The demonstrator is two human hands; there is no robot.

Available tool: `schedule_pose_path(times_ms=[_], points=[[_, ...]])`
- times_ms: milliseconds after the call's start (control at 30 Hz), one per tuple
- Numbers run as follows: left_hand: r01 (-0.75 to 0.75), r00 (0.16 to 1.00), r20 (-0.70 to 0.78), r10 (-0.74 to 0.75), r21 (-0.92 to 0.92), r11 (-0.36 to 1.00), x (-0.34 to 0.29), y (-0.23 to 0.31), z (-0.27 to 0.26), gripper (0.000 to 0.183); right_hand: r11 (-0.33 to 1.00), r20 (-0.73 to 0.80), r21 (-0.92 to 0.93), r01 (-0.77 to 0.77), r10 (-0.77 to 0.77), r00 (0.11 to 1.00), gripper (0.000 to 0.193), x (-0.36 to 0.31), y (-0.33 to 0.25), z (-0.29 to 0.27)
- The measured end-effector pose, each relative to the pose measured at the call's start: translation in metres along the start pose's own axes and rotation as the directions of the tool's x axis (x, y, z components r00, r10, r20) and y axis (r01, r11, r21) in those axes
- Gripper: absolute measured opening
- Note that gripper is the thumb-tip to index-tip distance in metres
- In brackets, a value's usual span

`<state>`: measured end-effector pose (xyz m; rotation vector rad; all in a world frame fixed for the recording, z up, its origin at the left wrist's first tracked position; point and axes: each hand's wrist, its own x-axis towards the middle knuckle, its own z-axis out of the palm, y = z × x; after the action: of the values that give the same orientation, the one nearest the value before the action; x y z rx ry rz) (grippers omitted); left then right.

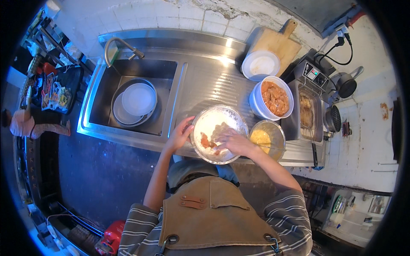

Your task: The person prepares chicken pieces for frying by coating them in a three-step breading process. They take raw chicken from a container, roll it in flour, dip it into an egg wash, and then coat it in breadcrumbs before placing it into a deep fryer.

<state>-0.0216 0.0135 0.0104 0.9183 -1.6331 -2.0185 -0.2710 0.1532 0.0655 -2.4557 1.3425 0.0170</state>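
A metal bowl (198, 151) of white flour (209, 119) stands near the counter's front edge, close to my body. Against its left rim my left hand (182, 133) grips the side of the bowl. Reaching in from the right, my right hand (234, 143) is inside the bowl, fingers apart and pointing down at the flour. Just left of those fingertips lie orange-red pieces of raw meat (206, 140), partly dusted. To the right of the bowl is a clear bowl of beaten egg (261, 138) with a thin utensil in it. Behind that, a white tub (257, 102) holds coated raw meat (274, 99).
At the left, a sink (168, 85) holds a round pan with white dishes (139, 99) under a curved faucet (112, 51). A white plate (260, 64) and wooden board (273, 45) lean at the back. A deep fryer (311, 109) stands right. Another person (25, 123) is far left.
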Motion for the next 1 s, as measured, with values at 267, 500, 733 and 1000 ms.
schedule_pose_path(times_ms=[267, 500, 733, 1000], points=[[-0.014, 1.000, 0.007, 0.014, 0.013, 1.000, 0.002, 0.000, 0.000, 0.042, 0.809, -0.219, 0.200, -0.553, 0.587, 0.780, 0.042, 0.039, -0.012, 0.050], [-0.022, 1.000, 0.020, 0.023, -0.033, 0.999, 0.002, 0.000, -0.003, 0.042, 0.882, -0.068, 0.230, -0.412, 0.437, 0.897, 0.036, 0.052, -0.023, 0.049], [-0.012, 0.998, 0.054, 0.015, -0.056, 0.998, 0.003, -0.002, -0.005, 0.042, 0.856, -0.169, 0.284, -0.432, 0.488, 0.856, 0.032, 0.055, -0.040, -0.022], [0.010, 0.999, 0.047, -0.007, -0.071, 0.997, 0.003, -0.001, -0.004, 0.042, 0.669, -0.003, 0.436, -0.602, 0.669, 0.743, 0.034, 0.024, -0.065, -0.018]])
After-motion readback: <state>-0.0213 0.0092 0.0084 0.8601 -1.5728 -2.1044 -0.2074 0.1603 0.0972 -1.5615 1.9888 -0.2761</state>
